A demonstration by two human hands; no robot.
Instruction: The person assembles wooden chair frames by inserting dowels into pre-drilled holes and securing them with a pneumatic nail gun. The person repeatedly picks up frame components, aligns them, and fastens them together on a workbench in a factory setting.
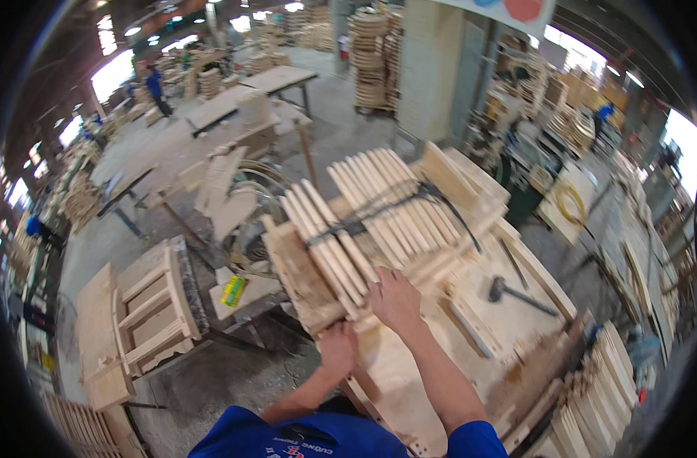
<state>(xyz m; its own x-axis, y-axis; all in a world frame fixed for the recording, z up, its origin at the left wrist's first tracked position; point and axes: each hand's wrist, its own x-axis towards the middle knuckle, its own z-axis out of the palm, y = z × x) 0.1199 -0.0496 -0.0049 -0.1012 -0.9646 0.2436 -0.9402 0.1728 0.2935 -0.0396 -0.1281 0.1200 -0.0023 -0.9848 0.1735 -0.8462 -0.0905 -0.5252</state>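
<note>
Nearest the camera is the blue shirt, below both hands. The right hand is bent at the near ends of the loose pale slats; the left hand is low beside them, at the corner of a rough wooden block. Hidden fingertips leave me unable to tell whether either is clenched on anything. The slats lie just beyond the grip, long axis running away and leftward, near ends toward the person. They look light, stiff and dry rather than slippery, likely to split if bent; mid-length seems the best hold. Farther out, a dark strand crosses them and a second row of slats; right of the grip lies a hammer.
</note>
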